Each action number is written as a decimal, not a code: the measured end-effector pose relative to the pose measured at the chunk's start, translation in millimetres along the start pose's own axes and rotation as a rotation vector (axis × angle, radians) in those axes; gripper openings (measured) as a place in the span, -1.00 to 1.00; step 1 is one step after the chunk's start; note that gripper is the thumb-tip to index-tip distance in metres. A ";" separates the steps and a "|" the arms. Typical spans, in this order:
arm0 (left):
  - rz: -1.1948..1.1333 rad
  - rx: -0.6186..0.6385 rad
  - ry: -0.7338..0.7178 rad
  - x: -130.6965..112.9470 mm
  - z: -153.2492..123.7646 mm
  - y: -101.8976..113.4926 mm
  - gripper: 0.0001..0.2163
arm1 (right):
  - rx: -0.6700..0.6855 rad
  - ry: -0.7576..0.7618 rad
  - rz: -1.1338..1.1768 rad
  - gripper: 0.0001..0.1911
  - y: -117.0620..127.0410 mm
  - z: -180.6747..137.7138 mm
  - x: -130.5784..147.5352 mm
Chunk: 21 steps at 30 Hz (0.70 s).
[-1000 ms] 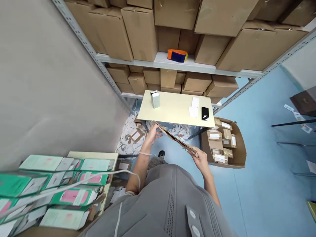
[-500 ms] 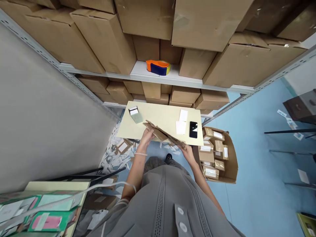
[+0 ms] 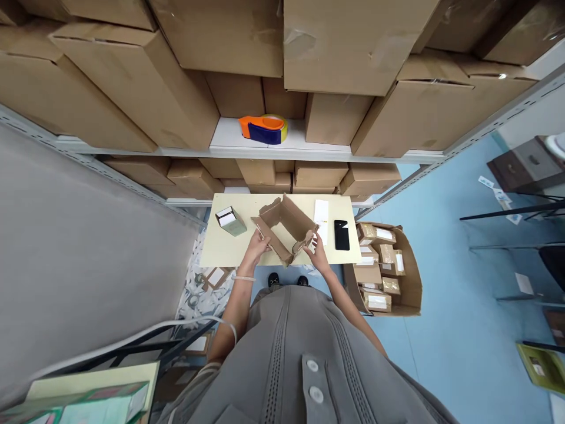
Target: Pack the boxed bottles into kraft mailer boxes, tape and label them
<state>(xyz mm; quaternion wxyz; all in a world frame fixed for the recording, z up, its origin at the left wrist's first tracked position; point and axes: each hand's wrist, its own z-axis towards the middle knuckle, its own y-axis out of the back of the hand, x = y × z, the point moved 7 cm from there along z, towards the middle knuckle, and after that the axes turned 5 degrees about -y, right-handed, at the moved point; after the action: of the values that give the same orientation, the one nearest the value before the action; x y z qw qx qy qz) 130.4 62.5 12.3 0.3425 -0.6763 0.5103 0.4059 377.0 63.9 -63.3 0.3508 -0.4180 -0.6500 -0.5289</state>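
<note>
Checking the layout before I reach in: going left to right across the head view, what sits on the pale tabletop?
Small pale green carton, folded cardboard box, white paper slips, black smartphone

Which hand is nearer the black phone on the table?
Right. The right hand is close, below and left of the phone; the left hand is farther, across the cardboard box.

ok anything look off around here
Yes: white paper scraps and cardboard pieces lie strewn on the floor left of the table, between it and the wall, looking like spilled waste beside the neatly shelved cartons.
</note>
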 end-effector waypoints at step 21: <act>0.032 -0.009 -0.122 9.8 3.3 19.0 -0.07 | -0.110 -0.133 0.039 -0.38 -0.5 21.4 7.4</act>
<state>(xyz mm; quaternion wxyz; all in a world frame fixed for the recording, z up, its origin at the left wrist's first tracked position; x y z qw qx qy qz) 112.8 56.7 1.2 0.3635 -0.6438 0.4974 0.4539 373.2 86.1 -61.1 0.2935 -0.4834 -0.6334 -0.5282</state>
